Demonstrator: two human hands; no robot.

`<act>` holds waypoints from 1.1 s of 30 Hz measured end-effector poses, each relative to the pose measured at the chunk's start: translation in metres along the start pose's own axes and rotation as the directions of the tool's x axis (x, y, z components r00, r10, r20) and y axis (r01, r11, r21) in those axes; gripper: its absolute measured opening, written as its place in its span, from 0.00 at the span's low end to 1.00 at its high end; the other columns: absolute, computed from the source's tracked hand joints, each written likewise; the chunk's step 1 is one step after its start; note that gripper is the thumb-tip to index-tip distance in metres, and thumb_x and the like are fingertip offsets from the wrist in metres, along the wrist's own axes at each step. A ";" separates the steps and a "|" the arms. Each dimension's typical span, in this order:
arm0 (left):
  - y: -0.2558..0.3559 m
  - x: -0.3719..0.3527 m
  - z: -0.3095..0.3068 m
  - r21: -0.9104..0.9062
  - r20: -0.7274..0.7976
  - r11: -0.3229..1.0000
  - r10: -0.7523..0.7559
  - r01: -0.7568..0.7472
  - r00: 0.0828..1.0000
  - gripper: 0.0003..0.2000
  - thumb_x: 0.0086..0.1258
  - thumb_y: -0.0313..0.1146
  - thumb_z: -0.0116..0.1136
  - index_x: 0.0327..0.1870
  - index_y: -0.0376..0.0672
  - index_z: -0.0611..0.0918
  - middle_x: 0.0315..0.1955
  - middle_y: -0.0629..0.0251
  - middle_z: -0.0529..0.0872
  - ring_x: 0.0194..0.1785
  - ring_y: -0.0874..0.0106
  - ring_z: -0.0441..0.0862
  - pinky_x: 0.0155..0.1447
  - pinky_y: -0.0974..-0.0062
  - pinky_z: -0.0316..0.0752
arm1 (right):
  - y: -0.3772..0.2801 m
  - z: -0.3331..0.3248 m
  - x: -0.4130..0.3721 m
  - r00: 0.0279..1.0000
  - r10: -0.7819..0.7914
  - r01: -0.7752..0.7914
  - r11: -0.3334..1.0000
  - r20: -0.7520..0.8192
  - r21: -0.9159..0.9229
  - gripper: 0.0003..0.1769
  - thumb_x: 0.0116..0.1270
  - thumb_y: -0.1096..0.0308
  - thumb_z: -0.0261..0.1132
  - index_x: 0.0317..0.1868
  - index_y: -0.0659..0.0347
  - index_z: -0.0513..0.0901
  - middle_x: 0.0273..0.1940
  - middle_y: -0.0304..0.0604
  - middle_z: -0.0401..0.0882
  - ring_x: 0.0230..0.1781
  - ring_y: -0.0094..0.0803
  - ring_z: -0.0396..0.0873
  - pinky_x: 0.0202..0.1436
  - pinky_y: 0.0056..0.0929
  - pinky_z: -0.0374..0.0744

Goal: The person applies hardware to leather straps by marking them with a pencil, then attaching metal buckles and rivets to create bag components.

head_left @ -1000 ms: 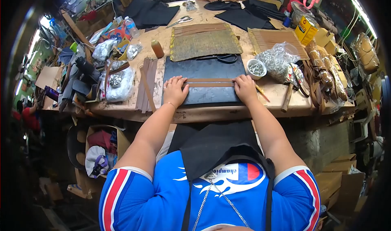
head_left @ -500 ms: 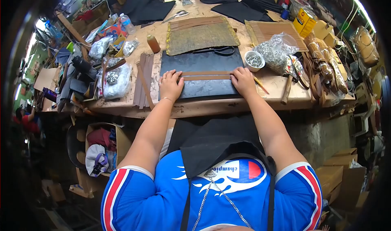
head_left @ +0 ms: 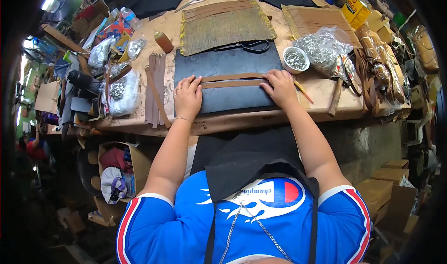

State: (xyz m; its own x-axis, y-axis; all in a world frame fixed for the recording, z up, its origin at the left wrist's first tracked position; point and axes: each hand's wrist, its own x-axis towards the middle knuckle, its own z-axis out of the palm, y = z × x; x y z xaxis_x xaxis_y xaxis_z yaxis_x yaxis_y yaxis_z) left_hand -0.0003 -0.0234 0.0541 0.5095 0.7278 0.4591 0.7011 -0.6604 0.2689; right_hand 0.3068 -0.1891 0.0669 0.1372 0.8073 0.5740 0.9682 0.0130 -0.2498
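Observation:
Two long brown leather strips, an upper strip (head_left: 233, 77) and a lower strip (head_left: 233, 84), stretch side by side across a black mat (head_left: 228, 99). The upper one bows slightly. My left hand (head_left: 187, 97) is closed over their left ends, which its fingers partly hide. At the right ends my right hand (head_left: 282, 89) holds the strips, its fingers above and its thumb lower down. Black-handled scissors (head_left: 256, 46) lie at the mat's far edge, partly under a worn, yellow-edged board (head_left: 226, 29) with more strips on it.
Left of the mat lie several brown strips (head_left: 156, 92) and an amber bottle (head_left: 163, 42). On the right are a tub of metal pieces (head_left: 295, 60), a bag of hardware (head_left: 321, 50), a yellow pencil-like tool (head_left: 302, 91) and a hammer (head_left: 335, 99).
The view has tilted downward, so the table appears nearer. The upper strip now bows, with a wider gap between the two strips. Both hands remain at the strip ends.

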 end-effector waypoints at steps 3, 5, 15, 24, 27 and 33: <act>0.001 0.001 0.002 0.024 0.024 1.000 -0.020 0.020 1.000 0.15 0.78 0.39 0.57 0.62 0.55 0.87 0.65 0.64 0.82 0.70 0.56 0.75 0.75 0.54 0.67 | 0.003 0.011 0.007 0.998 -0.063 0.063 0.998 0.002 0.004 0.15 0.65 0.57 0.73 0.49 0.52 0.88 0.49 0.35 0.84 0.51 0.39 0.79 0.56 0.40 0.75; 0.000 0.009 0.005 0.054 0.029 0.998 -0.037 0.035 0.999 0.15 0.78 0.40 0.58 0.61 0.55 0.88 0.68 0.63 0.81 0.71 0.53 0.74 0.74 0.54 0.67 | 0.005 0.018 0.015 0.998 -0.056 0.057 0.997 0.013 -0.060 0.14 0.65 0.58 0.72 0.49 0.52 0.88 0.50 0.34 0.85 0.52 0.37 0.79 0.56 0.40 0.74; -0.002 0.069 0.022 -0.009 -0.001 0.996 -0.093 0.093 0.996 0.11 0.73 0.36 0.62 0.54 0.54 0.88 0.59 0.70 0.84 0.66 0.62 0.77 0.68 0.51 0.65 | 0.012 0.024 0.079 0.996 0.059 -0.048 0.985 0.062 -0.167 0.06 0.68 0.61 0.70 0.43 0.49 0.87 0.43 0.32 0.83 0.50 0.33 0.77 0.57 0.44 0.67; 0.004 0.077 0.012 -0.024 0.127 0.981 -0.186 0.190 0.974 0.12 0.75 0.41 0.60 0.55 0.54 0.86 0.59 0.71 0.82 0.65 0.64 0.75 0.67 0.53 0.59 | -0.049 -0.109 0.170 0.977 0.072 -0.214 0.287 0.202 0.934 0.11 0.71 0.67 0.66 0.47 0.63 0.89 0.41 0.46 0.86 0.41 0.33 0.79 0.46 0.31 0.76; 0.001 0.075 0.014 -0.028 0.128 0.980 -0.190 0.195 0.973 0.13 0.75 0.43 0.60 0.56 0.55 0.85 0.59 0.70 0.81 0.66 0.64 0.74 0.68 0.52 0.59 | -0.071 -0.148 0.188 0.874 -0.348 0.281 -0.204 -0.338 0.938 0.08 0.71 0.61 0.69 0.40 0.55 0.86 0.30 0.42 0.82 0.30 0.38 0.76 0.42 0.42 0.73; 0.003 0.074 0.016 -0.010 0.105 0.985 -0.172 0.174 0.980 0.13 0.75 0.43 0.61 0.55 0.55 0.86 0.60 0.70 0.82 0.67 0.62 0.75 0.67 0.53 0.60 | -0.155 -0.195 0.182 0.772 -0.137 0.551 -0.342 -0.621 0.761 0.21 0.77 0.53 0.67 0.68 0.39 0.85 0.23 0.27 0.69 0.18 0.20 0.58 0.27 0.30 0.57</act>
State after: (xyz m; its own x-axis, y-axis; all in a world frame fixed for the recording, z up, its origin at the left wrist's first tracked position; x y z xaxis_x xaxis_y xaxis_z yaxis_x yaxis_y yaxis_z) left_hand 0.0479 0.0316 0.0751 0.4311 0.8456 0.3148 0.7739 -0.5259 0.3529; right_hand 0.2225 -0.1595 0.3624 0.1035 0.2550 0.9614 -0.4149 0.8895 -0.1913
